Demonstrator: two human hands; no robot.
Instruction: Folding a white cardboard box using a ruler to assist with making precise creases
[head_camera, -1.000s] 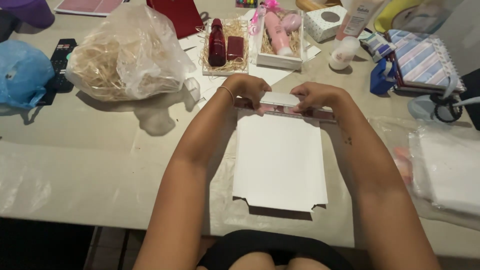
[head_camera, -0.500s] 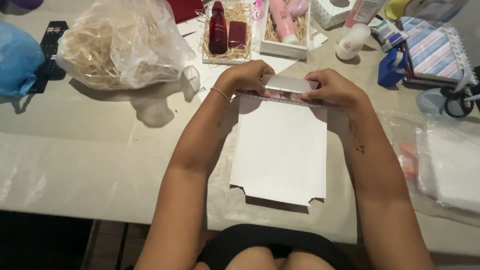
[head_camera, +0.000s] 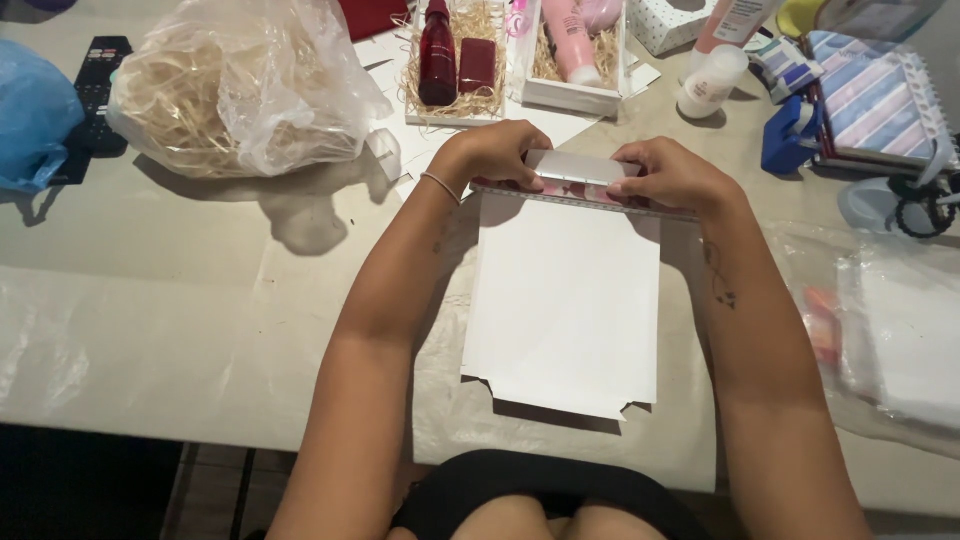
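A flat white cardboard box blank (head_camera: 560, 300) lies on the table in front of me, its notched near edge toward my body. Its far flap (head_camera: 580, 168) is bent upward over a ruler (head_camera: 560, 193) laid across the fold. My left hand (head_camera: 492, 155) presses the flap's left end with fingers curled on it. My right hand (head_camera: 668, 174) grips the flap's right end and the ruler beneath.
A clear bag of straw filling (head_camera: 225, 95) sits at the back left beside a remote (head_camera: 95, 90) and a blue bag (head_camera: 35, 115). Two open gift boxes (head_camera: 455, 70) (head_camera: 572, 55) with bottles stand behind the hands. A striped notebook (head_camera: 875, 95) and plastic-wrapped sheets (head_camera: 890, 330) lie right.
The view shifted so the table items sit higher in frame. Both hands stay on the flap, which stands folded a little further up over the ruler.
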